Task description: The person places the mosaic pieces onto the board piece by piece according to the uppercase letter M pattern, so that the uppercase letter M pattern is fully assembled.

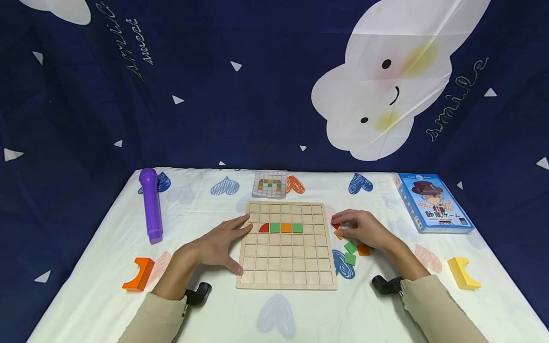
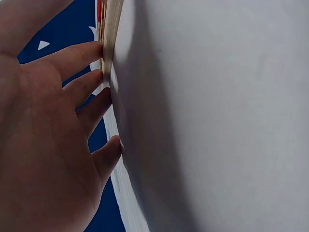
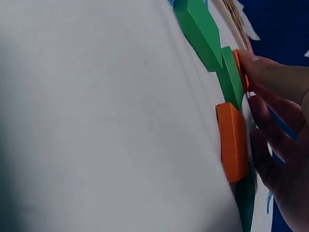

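Note:
A wooden grid board (image 1: 286,285) lies on the table, holding a rounded red tile (image 1: 264,228), a green tile (image 1: 274,227), an orange tile (image 1: 286,228) and another green tile (image 1: 297,228) in one row. Against its left side rests my left hand (image 1: 216,242), fingers spread, thumb near the lower corner. My right hand (image 1: 364,229) is just right of the board, with fingertips at a red tile (image 1: 335,225) and an orange tile (image 1: 338,235); the frames do not show whether it pinches either. Loose green tiles (image 1: 350,259) and an orange tile (image 3: 233,142) lie beside it.
Behind the board is a small pattern card (image 1: 269,184). A purple microphone-shaped thing (image 1: 151,205) and an orange notched block (image 1: 139,274) lie left. At right are a blue game box (image 1: 435,204) and a yellow notched block (image 1: 463,274). A dark blue curtain (image 1: 257,119) hangs behind.

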Available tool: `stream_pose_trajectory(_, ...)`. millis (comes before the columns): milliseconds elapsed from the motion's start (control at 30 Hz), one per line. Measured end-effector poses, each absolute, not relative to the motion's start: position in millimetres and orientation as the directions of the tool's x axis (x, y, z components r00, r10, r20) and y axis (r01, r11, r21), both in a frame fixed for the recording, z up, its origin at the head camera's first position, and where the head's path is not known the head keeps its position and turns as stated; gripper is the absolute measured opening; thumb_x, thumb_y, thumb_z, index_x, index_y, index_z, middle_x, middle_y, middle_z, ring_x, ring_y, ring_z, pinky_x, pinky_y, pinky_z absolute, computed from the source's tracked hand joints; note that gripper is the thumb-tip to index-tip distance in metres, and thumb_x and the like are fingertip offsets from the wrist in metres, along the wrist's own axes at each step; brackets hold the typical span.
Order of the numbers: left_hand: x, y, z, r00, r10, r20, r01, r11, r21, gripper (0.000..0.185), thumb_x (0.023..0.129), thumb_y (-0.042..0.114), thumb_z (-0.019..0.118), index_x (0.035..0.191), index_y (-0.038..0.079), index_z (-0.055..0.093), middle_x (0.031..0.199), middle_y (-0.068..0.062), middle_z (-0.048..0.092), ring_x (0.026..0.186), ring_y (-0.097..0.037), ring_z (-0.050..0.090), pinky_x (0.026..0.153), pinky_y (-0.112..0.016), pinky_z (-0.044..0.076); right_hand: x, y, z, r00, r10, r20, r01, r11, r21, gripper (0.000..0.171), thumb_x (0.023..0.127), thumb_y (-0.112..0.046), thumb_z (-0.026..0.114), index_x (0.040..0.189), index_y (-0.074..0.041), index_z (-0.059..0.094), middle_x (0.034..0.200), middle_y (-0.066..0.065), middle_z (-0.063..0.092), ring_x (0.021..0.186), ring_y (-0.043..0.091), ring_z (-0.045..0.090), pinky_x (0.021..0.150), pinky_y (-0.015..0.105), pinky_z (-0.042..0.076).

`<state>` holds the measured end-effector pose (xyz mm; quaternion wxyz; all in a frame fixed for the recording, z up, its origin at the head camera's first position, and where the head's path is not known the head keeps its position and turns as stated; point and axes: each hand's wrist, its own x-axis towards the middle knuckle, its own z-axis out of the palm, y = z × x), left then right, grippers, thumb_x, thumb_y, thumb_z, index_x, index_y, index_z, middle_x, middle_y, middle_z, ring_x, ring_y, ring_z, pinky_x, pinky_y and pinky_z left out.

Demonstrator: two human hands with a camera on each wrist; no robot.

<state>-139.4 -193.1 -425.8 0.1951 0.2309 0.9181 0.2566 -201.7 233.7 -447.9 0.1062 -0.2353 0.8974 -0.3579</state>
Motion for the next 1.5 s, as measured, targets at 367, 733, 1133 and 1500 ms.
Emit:
stream_pose_trajectory(367,-139,-193,-425,-0.814,0.535,-0.227,0.341,0.756,0.559,0.115,0.064,0.043,0.094,0.157,0.005,0.038,0.173,-0.012,0.017,0.157,-0.042,0.021,0.125,-0.064,0.024,-207,230,-446,-0.886,-0.463,-0.033,-0.328,0.674,-0.662,0.020,0.089,-0.011,0.077,0.108,-0.015,0.081,0.121,0.005,0.075,0.119,0.029,0.066,0.094,0.025,0.054)
stream_pose_trajectory(733,-140,-192,-425,-0.817,0.529,-0.231,0.331,0.757,0.564,0.115,0.064,0.044,0.094,0.157,0.005,0.038,0.173,-0.013,0.017,0.158,-0.042,0.020,0.125,-0.064,0.023,-207,223,-443,-0.893,-0.439,-0.096,-0.249,0.661,-0.708,0.018,0.090,-0.007,0.074,0.107,-0.012,0.078,0.109,0.008,0.077,0.090,0.014,0.069,0.077,0.017,0.056)
stream_pose_trajectory(1133,-139,-193,-427,-0.823,0.511,-0.248,0.306,0.767,0.564,0.115,0.063,0.042,0.095,0.157,0.007,0.038,0.173,-0.010,0.016,0.158,-0.040,0.019,0.125,-0.064,0.024,-207,223,-444,-0.837,-0.539,-0.090,-0.290,0.578,-0.763,0.028,0.094,-0.001,0.067,0.120,-0.006,0.074,0.120,0.017,0.074,0.089,0.012,0.068,0.073,0.019,0.057)
stream_pose_trajectory(1500,-138,-191,-426,-0.824,0.507,-0.253,0.299,0.768,0.567,0.116,0.063,0.043,0.094,0.157,0.008,0.038,0.174,-0.009,0.016,0.159,-0.040,0.019,0.126,-0.063,0.024,-206,226,-446,-0.858,-0.512,-0.046,-0.317,0.597,-0.737,0.022,0.090,-0.001,0.071,0.107,-0.013,0.079,0.109,0.008,0.073,0.085,0.009,0.064,0.073,0.019,0.055)
